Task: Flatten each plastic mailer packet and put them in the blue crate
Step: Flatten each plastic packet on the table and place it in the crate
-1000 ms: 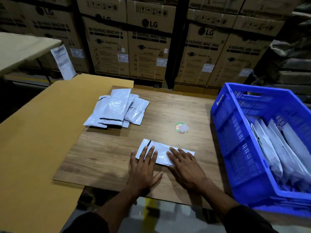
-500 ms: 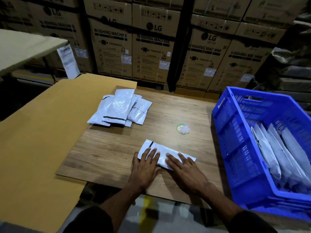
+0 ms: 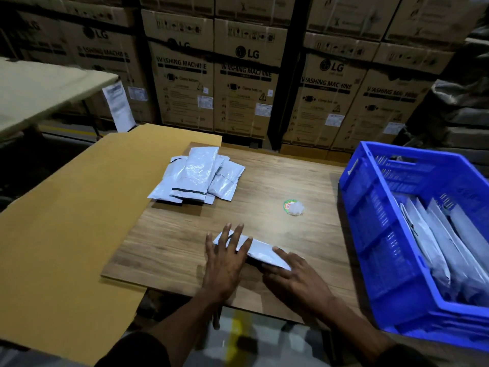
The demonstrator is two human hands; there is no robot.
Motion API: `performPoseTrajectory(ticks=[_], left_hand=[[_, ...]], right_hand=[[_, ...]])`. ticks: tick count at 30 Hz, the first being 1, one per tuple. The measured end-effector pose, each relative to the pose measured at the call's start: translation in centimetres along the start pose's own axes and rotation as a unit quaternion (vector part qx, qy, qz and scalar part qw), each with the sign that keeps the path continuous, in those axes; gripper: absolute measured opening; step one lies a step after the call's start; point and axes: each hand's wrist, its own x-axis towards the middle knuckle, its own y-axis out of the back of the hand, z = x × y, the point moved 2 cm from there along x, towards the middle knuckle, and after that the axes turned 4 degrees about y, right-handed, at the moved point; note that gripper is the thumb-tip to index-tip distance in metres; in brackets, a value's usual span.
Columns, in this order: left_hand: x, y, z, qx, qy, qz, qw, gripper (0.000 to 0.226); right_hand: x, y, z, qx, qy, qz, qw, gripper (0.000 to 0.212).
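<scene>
Stacked brown cardboard cartons [image 3: 246, 83] w/ washing-machine print fill the back wall, corrugated and dull in dim light. Only one view, head cam looking down. Front and centre sits a wood-grain tabletop [image 3: 264, 186], matte laminate, rectangular, laid partly over a big flat sheet of tan cardboard [image 3: 66, 221] on the left.

Near edge: one plastic mailer packet [image 3: 260, 251], glossy grey-white film, long narrow shape, lying angled on the wood. Left hand [image 3: 225, 263] presses flat on its left end, fingers straight and spread, not gripping. Right hand [image 3: 293, 276] lies on the right end, fingers extended along the near edge, palm down; also no grasp, just pressing.

Further back, left of centre, a loose pile of mailers [image 3: 198, 178], crinkly, shiny, overlapping, a dark strip across one. Between pile and crate, a small round green-rimmed sticker w/ a crumpled clear bit of plastic [image 3: 293, 207] on it.

Right side: blue crate [image 3: 370, 221], rigid moulded plastic w/ slotted lattice walls, several grey mailers standing on edge inside [image 3: 436, 239], leaning together.

Far left, a pale tabletop [image 3: 39, 88] and a white printed sheet [image 3: 119, 107] hanging off it.
</scene>
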Motion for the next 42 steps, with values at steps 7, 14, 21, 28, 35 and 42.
performPoseTrajectory(ticks=[7,14,21,28,35,42], left_hand=[[-0.5,2.6,0.4,-0.037,-0.019,0.093,0.995,0.061],[-1.9,-0.6,-0.7,0.025,-0.04,-0.07,0.996,0.059],[-3.0,-1.2,0.7,0.006,0.001,-0.027,1.0,0.047],[-0.9,-0.9,3.3,-0.078,-0.066,-0.03,0.994,0.062],[-0.5,-3.0,4.6,-0.101,-0.002,0.003,0.995,0.052],[-0.4,-4.2,3.9,-0.025,-0.017,-0.013,0.999,0.051]], right_hand=[[3.2,3.6,2.3,0.332,-0.287,0.14,0.887,0.045],[1.7,3.3,6.4,0.353,-0.423,-0.078,0.831,0.039],[0.9,-1.2,1.7,0.155,-0.338,-0.078,0.925,0.052],[-0.4,-3.7,-0.9,0.093,-0.265,-0.11,0.953,0.051],[-1.0,-4.3,-0.2,0.201,-0.302,-0.115,0.925,0.066],[1.0,-3.2,0.5,0.149,-0.33,-0.21,0.908,0.088]])
